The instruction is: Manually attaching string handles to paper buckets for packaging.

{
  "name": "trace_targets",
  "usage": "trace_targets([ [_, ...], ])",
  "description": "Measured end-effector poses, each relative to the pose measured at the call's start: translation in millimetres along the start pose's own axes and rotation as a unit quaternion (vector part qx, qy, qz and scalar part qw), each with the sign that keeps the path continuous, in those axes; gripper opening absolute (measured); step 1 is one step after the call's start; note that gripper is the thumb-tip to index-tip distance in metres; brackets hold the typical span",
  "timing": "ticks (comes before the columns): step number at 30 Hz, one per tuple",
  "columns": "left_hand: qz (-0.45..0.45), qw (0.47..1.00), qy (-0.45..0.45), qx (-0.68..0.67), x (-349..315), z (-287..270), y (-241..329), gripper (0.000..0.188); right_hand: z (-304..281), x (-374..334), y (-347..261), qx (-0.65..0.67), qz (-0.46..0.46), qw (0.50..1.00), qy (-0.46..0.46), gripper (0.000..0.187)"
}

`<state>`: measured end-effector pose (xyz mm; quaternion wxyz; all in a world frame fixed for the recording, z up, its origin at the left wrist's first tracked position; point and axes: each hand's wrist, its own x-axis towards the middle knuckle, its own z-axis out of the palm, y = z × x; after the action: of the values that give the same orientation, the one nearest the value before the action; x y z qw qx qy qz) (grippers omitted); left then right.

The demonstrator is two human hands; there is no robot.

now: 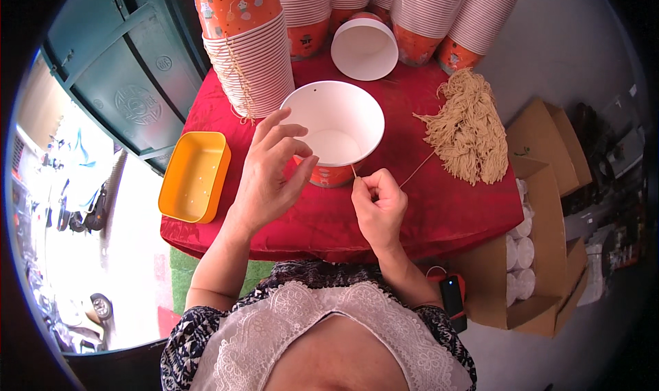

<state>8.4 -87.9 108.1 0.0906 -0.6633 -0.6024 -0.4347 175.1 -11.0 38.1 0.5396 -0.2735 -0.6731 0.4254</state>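
A paper bucket (360, 113), white inside and orange outside, stands upright on the red-covered table in front of me, with a small dark hole near its far rim. My left hand (266, 175) is beside the bucket's left rim, fingers apart, holding nothing I can see. At the bucket's near side my right hand (381, 202) pinches a tan cord. One short length runs from the fingers up to the bucket's wall just below the rim. On the other side the cord (417, 169) stretches toward a loose heap of tan cords (473, 130) at the table's right.
Tall stacks of paper buckets (254, 68) line the table's back, cords draped over the left one. Another bucket (365, 48) lies tipped before them. A yellow tray (218, 178) sits at the left edge of the table (453, 216). Cardboard boxes (549, 219) are on the right.
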Motion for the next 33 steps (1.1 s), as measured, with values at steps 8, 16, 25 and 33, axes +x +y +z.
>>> trace_targets([
  [8,0.042,0.997,-0.065,-0.021,33.4,-3.7,-2.7,0.014,3.5,8.4,3.8,-0.011,0.002,1.0,-0.011,0.017],
  [16,0.123,0.915,-0.38,-0.059,73.5,19.4,-30.5,0.025,11.3,13.3,6.6,0.018,-0.016,1.0,0.004,0.018],
  [25,0.048,0.892,-0.436,-0.108,67.5,22.5,-16.9,0.014,-17.8,20.0,9.5,0.106,0.152,0.973,-0.136,0.032],
  [33,0.037,0.92,-0.386,-0.055,38.9,16.1,11.3,0.016,-43.3,51.7,-13.5,0.112,0.364,0.883,-0.274,0.033],
])
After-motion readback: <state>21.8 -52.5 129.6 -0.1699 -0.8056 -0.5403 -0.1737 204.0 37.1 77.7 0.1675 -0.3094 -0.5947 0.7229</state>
